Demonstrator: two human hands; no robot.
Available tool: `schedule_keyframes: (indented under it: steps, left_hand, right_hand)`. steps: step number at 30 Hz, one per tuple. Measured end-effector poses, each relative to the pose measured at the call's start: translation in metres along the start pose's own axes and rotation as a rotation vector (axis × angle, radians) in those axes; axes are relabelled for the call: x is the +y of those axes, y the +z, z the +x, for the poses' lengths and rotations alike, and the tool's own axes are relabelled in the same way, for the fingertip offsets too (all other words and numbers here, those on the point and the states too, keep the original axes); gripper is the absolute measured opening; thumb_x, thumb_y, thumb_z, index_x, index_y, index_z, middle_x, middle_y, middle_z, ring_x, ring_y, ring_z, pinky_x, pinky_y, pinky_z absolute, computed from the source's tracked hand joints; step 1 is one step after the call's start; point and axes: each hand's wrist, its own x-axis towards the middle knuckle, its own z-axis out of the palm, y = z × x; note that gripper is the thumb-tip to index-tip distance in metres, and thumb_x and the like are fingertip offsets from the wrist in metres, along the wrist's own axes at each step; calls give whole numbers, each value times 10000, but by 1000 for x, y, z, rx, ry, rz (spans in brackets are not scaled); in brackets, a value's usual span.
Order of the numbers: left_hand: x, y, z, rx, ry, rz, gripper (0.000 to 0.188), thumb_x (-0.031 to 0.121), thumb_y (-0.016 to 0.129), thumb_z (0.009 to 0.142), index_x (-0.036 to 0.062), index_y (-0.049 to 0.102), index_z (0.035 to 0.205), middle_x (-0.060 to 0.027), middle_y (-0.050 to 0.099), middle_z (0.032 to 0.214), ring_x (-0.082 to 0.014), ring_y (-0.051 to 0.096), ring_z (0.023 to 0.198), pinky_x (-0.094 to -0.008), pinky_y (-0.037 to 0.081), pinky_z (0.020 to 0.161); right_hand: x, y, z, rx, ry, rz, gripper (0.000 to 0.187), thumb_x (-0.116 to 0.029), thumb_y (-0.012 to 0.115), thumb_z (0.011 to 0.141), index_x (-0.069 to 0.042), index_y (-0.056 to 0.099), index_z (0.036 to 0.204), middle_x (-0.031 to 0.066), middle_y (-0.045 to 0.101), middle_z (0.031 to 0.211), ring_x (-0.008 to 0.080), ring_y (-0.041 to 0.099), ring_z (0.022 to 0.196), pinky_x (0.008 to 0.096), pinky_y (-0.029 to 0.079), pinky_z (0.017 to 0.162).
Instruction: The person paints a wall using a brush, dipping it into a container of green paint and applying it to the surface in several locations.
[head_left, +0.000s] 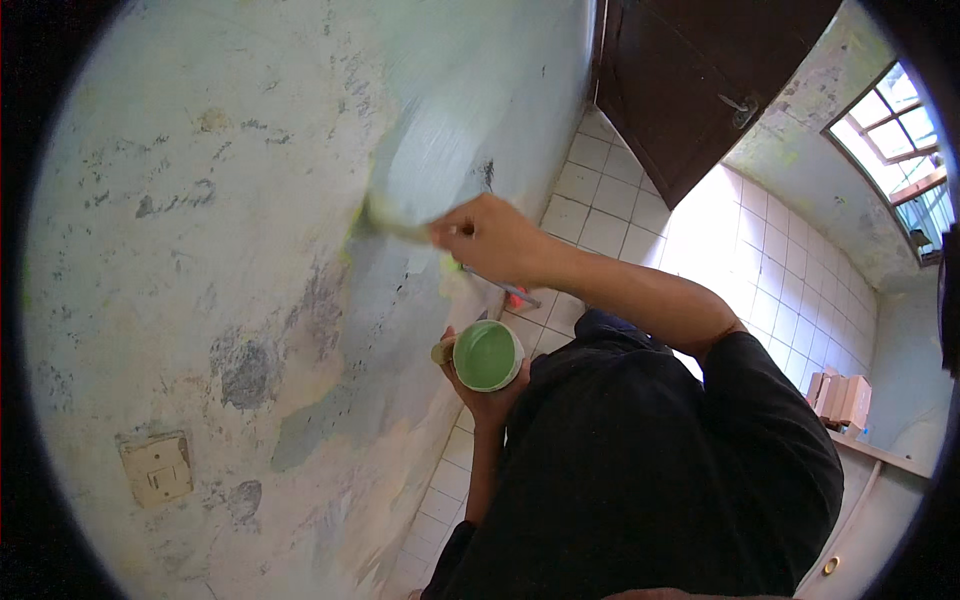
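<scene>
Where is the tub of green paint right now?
Just below the centre of the head view, the tub is held in the left hand, lower than the right hand.

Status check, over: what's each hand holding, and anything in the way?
Right hand: blurred brush-like tool, up at the wall. Left hand: white tub, green inside. No obstacle seen; outlet lower left, away from both.

From my end I see the wall (250,250), matt and rough, with a smooth, glossy streak (435,150) — and smooth paint (487,356). The door (690,80) has a soft sheen — its handle (742,108) shiny metal; the shirt (640,460) reads as matt cloth.
</scene>
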Motion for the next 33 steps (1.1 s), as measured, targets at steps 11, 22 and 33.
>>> schedule_keyframes:
  steps: [11, 22, 33]
  left_hand:
    - [-1, 7, 12, -65, 110, 77, 1033, 284, 976, 586, 57, 418, 1424, -194, 425, 1436, -403, 381, 1443, -556, 303, 1214]
    - [3, 17, 18, -36, 1, -131, 1091, 293, 985, 598, 39, 377, 1467, -219, 402, 1482, -389, 373, 1457, -537, 295, 1219]
    - [-3, 15, 19, -47, 115, 11, 1064, 288, 983, 584, 44, 419, 1452, -216, 404, 1467, -404, 363, 1450, -554, 316, 1196]
  right_hand:
    - [21, -110, 88, 423, 173, 336, 314, -210, 692, 1013, -6, 753, 1244, 47, 644, 840, 86, 473, 590, 254, 368, 484]
    - [-30, -4, -22, -310, -216, 123, 296, -239, 648, 1034, -32, 777, 1200, 120, 709, 768, 132, 599, 666, 391, 521, 636]
    - [8, -114, 91, 458, 158, 378, 271, -178, 689, 994, -54, 773, 1221, 138, 739, 888, 149, 566, 554, 324, 474, 486]
